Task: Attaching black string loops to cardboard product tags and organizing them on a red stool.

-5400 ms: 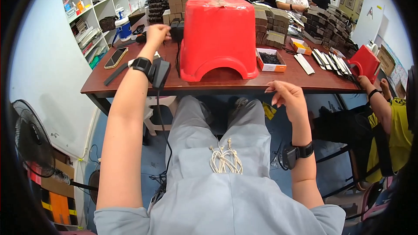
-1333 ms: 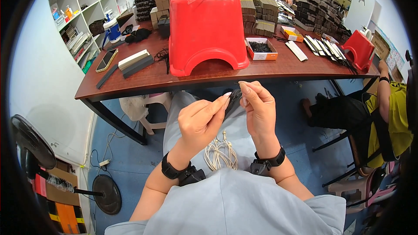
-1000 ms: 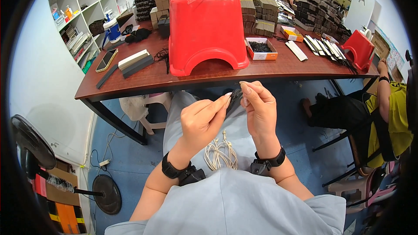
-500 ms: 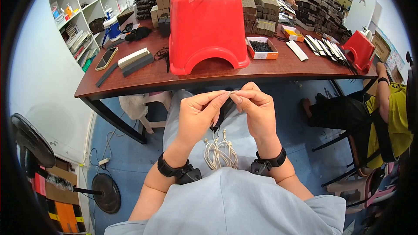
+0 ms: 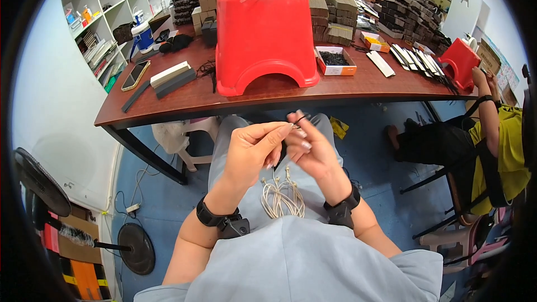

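Above my lap, my left hand (image 5: 253, 148) is closed, with thumb and index finger pinching a thin dark cord (image 5: 302, 118). The cord runs across the index finger of my right hand (image 5: 314, 154), seemingly looped round it. That hand has its fingers loosely stretched out beside the left fingertips, and its thumb is partly hidden. How long the cord is, I cannot tell. Beneath my hands, a bunch of cream cords (image 5: 283, 200) with knotted ends lies against my grey-blue clothing. Each of my wrists wears a black strap with a small device.
An upturned red plastic stool (image 5: 265, 39) stands on the brown table (image 5: 162, 100). Around it are a box of small black pieces (image 5: 336, 61), white strips (image 5: 381, 64), a phone (image 5: 136, 75) and stacked grey bundles (image 5: 340, 17). A person in yellow (image 5: 506, 145) sits at right; a fan (image 5: 42, 182) stands left.
My right hand has gone from a fingertip pinch against the left to loosely stretched fingers, with the dark cord now across its index finger. My left hand keeps its pinch almost in place.
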The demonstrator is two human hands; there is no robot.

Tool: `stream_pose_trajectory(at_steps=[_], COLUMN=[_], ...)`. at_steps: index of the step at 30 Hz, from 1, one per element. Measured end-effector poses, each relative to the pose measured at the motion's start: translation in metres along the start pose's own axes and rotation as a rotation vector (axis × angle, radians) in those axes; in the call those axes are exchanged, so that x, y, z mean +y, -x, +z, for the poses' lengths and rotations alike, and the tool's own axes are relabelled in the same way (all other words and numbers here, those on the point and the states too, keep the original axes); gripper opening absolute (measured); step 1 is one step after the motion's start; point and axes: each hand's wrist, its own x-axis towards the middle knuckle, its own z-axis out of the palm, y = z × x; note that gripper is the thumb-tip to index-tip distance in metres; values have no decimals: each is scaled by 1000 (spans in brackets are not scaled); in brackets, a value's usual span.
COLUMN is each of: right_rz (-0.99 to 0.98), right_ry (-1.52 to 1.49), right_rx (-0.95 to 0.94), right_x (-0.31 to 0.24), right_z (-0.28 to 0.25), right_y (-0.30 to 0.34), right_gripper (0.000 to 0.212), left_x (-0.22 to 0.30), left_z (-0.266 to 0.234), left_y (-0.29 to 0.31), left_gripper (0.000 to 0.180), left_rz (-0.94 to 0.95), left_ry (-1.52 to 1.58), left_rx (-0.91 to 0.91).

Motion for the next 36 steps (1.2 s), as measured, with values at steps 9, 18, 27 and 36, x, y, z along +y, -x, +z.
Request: stream_pose_trajectory(at_steps=[9, 18, 27, 36], right_rz=[-611, -620, -571, -229], right_ry=[676, 1638, 1733, 1469], right_rx=[174, -78, -95, -141], right_x=[-43, -15, -11, -12], right_z=[5, 35, 30, 40], right_y=[9, 14, 11, 19], right_gripper=[20, 13, 17, 11], left_x=[-13, -11, -15, -15], left_z=[-20, -15, -13, -9], left_y=[0, -3, -5, -4], left_gripper=[20, 16, 14, 14], left_rz=[46, 13, 459, 487], left_ry=[46, -27, -708, -552], left_rx=[157, -72, -23, -27])
